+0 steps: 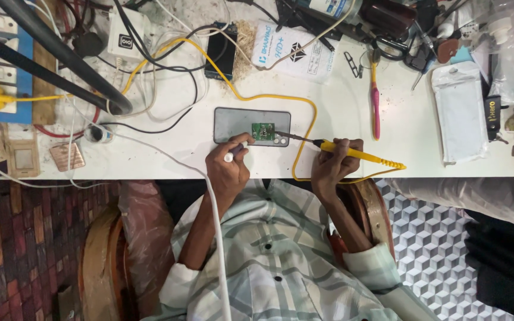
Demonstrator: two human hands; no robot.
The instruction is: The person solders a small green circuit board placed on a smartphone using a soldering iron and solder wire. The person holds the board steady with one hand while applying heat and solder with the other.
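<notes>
A small green circuit board lies on a grey phone-shaped plate at the middle of the white workbench. My right hand grips a yellow soldering iron, its dark tip reaching left to the board's edge. My left hand pinches a thin white-tipped tool beside the plate's lower edge, just left of the board. A yellow cable loops around the plate from the iron.
A dark phone, a white packet, a pink-handled tool, scissors and a white pouch lie farther back. Tangled wires and a switch panel crowd the left. Another person's leg is at right.
</notes>
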